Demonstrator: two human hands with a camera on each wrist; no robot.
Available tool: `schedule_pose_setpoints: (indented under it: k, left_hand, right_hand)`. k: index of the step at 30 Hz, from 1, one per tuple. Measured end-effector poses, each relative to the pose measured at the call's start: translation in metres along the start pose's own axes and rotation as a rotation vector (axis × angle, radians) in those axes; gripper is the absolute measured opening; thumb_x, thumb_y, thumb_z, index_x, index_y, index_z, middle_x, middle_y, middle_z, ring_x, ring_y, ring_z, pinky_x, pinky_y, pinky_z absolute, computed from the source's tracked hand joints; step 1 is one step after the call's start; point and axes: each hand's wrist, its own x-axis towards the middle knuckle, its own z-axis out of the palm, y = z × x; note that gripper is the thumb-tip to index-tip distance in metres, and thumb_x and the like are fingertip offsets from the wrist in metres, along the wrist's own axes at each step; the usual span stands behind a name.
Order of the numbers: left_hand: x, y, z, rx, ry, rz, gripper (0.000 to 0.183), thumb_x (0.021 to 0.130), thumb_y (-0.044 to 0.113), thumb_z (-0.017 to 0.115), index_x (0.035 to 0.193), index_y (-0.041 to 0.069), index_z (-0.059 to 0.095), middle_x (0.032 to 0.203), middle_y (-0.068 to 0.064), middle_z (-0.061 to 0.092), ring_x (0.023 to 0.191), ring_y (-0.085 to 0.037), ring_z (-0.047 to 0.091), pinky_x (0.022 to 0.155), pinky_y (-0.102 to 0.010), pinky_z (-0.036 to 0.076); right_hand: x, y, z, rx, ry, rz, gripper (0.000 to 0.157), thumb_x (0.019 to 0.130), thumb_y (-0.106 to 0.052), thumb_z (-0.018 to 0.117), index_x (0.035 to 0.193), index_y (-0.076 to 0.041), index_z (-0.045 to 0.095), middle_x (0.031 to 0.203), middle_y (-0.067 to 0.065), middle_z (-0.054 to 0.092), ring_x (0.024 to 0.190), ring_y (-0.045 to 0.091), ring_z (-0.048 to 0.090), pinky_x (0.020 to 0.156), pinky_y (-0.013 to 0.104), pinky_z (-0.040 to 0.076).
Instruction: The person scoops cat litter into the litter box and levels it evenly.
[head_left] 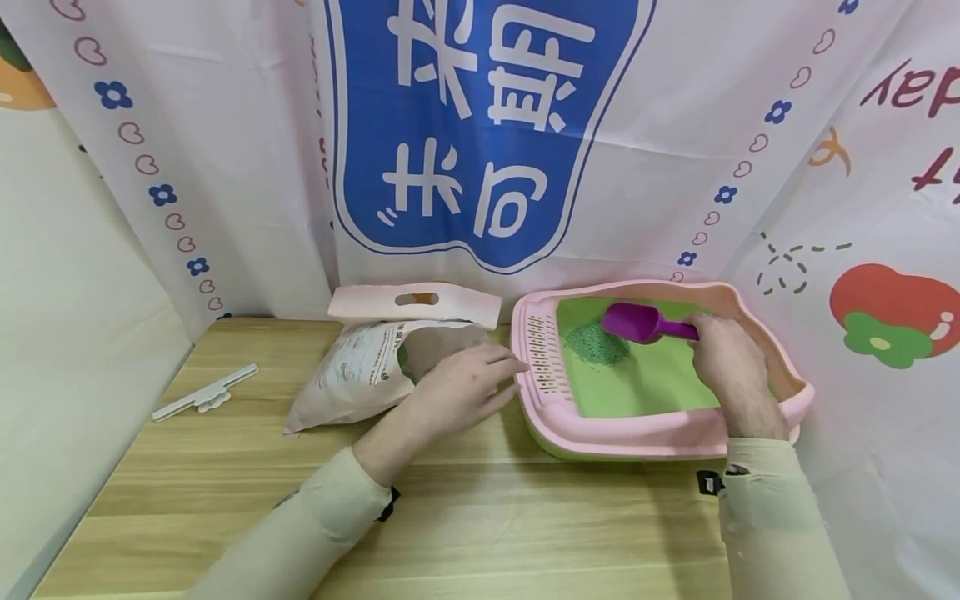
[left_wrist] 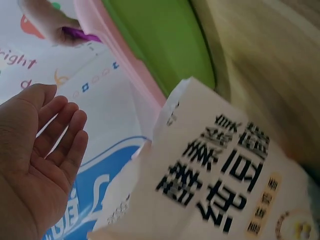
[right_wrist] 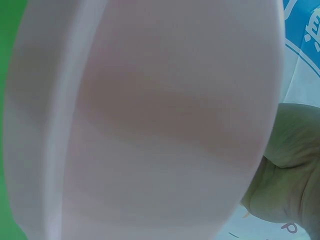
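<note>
My right hand (head_left: 730, 358) grips the handle of a purple scoop (head_left: 633, 322) over a pink-rimmed litter box (head_left: 637, 425). Below the scoop, a small heap of green litter granules (head_left: 596, 344) lies on the box's green floor. My left hand (head_left: 468, 383) hovers in front of the torn-open litter bag (head_left: 352, 371), its fingers relaxed and pointing toward the box's perforated left end. Nothing is in that hand; in the left wrist view its palm shows bare beside the printed bag. The right wrist view is mostly filled by the pink rim (right_wrist: 170, 125), which hides the scoop.
A white sealing clip (head_left: 206, 393) lies at the left of the wooden table (head_left: 480, 525). The bag's top strip with a handle slot (head_left: 375, 302) leans against the printed curtain (head_left: 262, 167) behind. The curtain also closes off the right side, close to the box.
</note>
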Motion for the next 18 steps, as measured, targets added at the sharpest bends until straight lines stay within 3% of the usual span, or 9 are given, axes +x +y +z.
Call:
schedule_pose_setpoints:
  k: [4,10,15,18]
  left_hand:
    - [0.007,0.008,0.014,0.022,-0.076,0.045,0.038,0.106,0.037,0.063,0.140,0.020,0.066,0.138,0.002,0.071,0.129,-0.017,0.066,0.115,-0.039,0.054]
    - [0.014,0.017,0.036,0.017,-0.133,0.123,0.042,0.107,0.041,0.059,0.144,0.020,0.063,0.144,0.002,0.068,0.135,-0.016,0.063,0.119,-0.036,0.051]
    - [0.015,0.018,0.054,0.007,-0.203,0.118,0.051,0.107,0.049,0.056,0.151,0.023,0.058,0.155,0.004,0.061,0.147,-0.014,0.054,0.126,-0.035,0.044]
    - [0.015,0.018,0.061,-0.010,-0.221,0.096,0.051,0.107,0.052,0.055,0.151,0.025,0.058,0.156,0.005,0.060,0.148,-0.013,0.053,0.126,-0.034,0.044]
  right_hand:
    - [0.000,0.000,0.002,0.003,0.003,0.002,0.027,0.099,-0.005,0.066,0.126,-0.012,0.069,0.114,0.025,0.074,0.100,0.050,0.070,0.069,0.067,0.055]
    - [0.000,-0.001,0.006,0.018,-0.005,0.013,0.025,0.101,-0.008,0.064,0.125,-0.011,0.069,0.113,0.024,0.074,0.100,0.048,0.069,0.072,0.066,0.054]
    - [-0.001,-0.003,0.009,0.031,-0.018,0.020,0.024,0.102,-0.010,0.063,0.125,-0.010,0.068,0.114,0.024,0.074,0.102,0.047,0.069,0.076,0.067,0.054]
    - [-0.001,-0.005,0.012,0.047,-0.041,0.029,0.024,0.104,-0.013,0.061,0.127,-0.011,0.067,0.115,0.024,0.074,0.101,0.045,0.069,0.074,0.064,0.054]
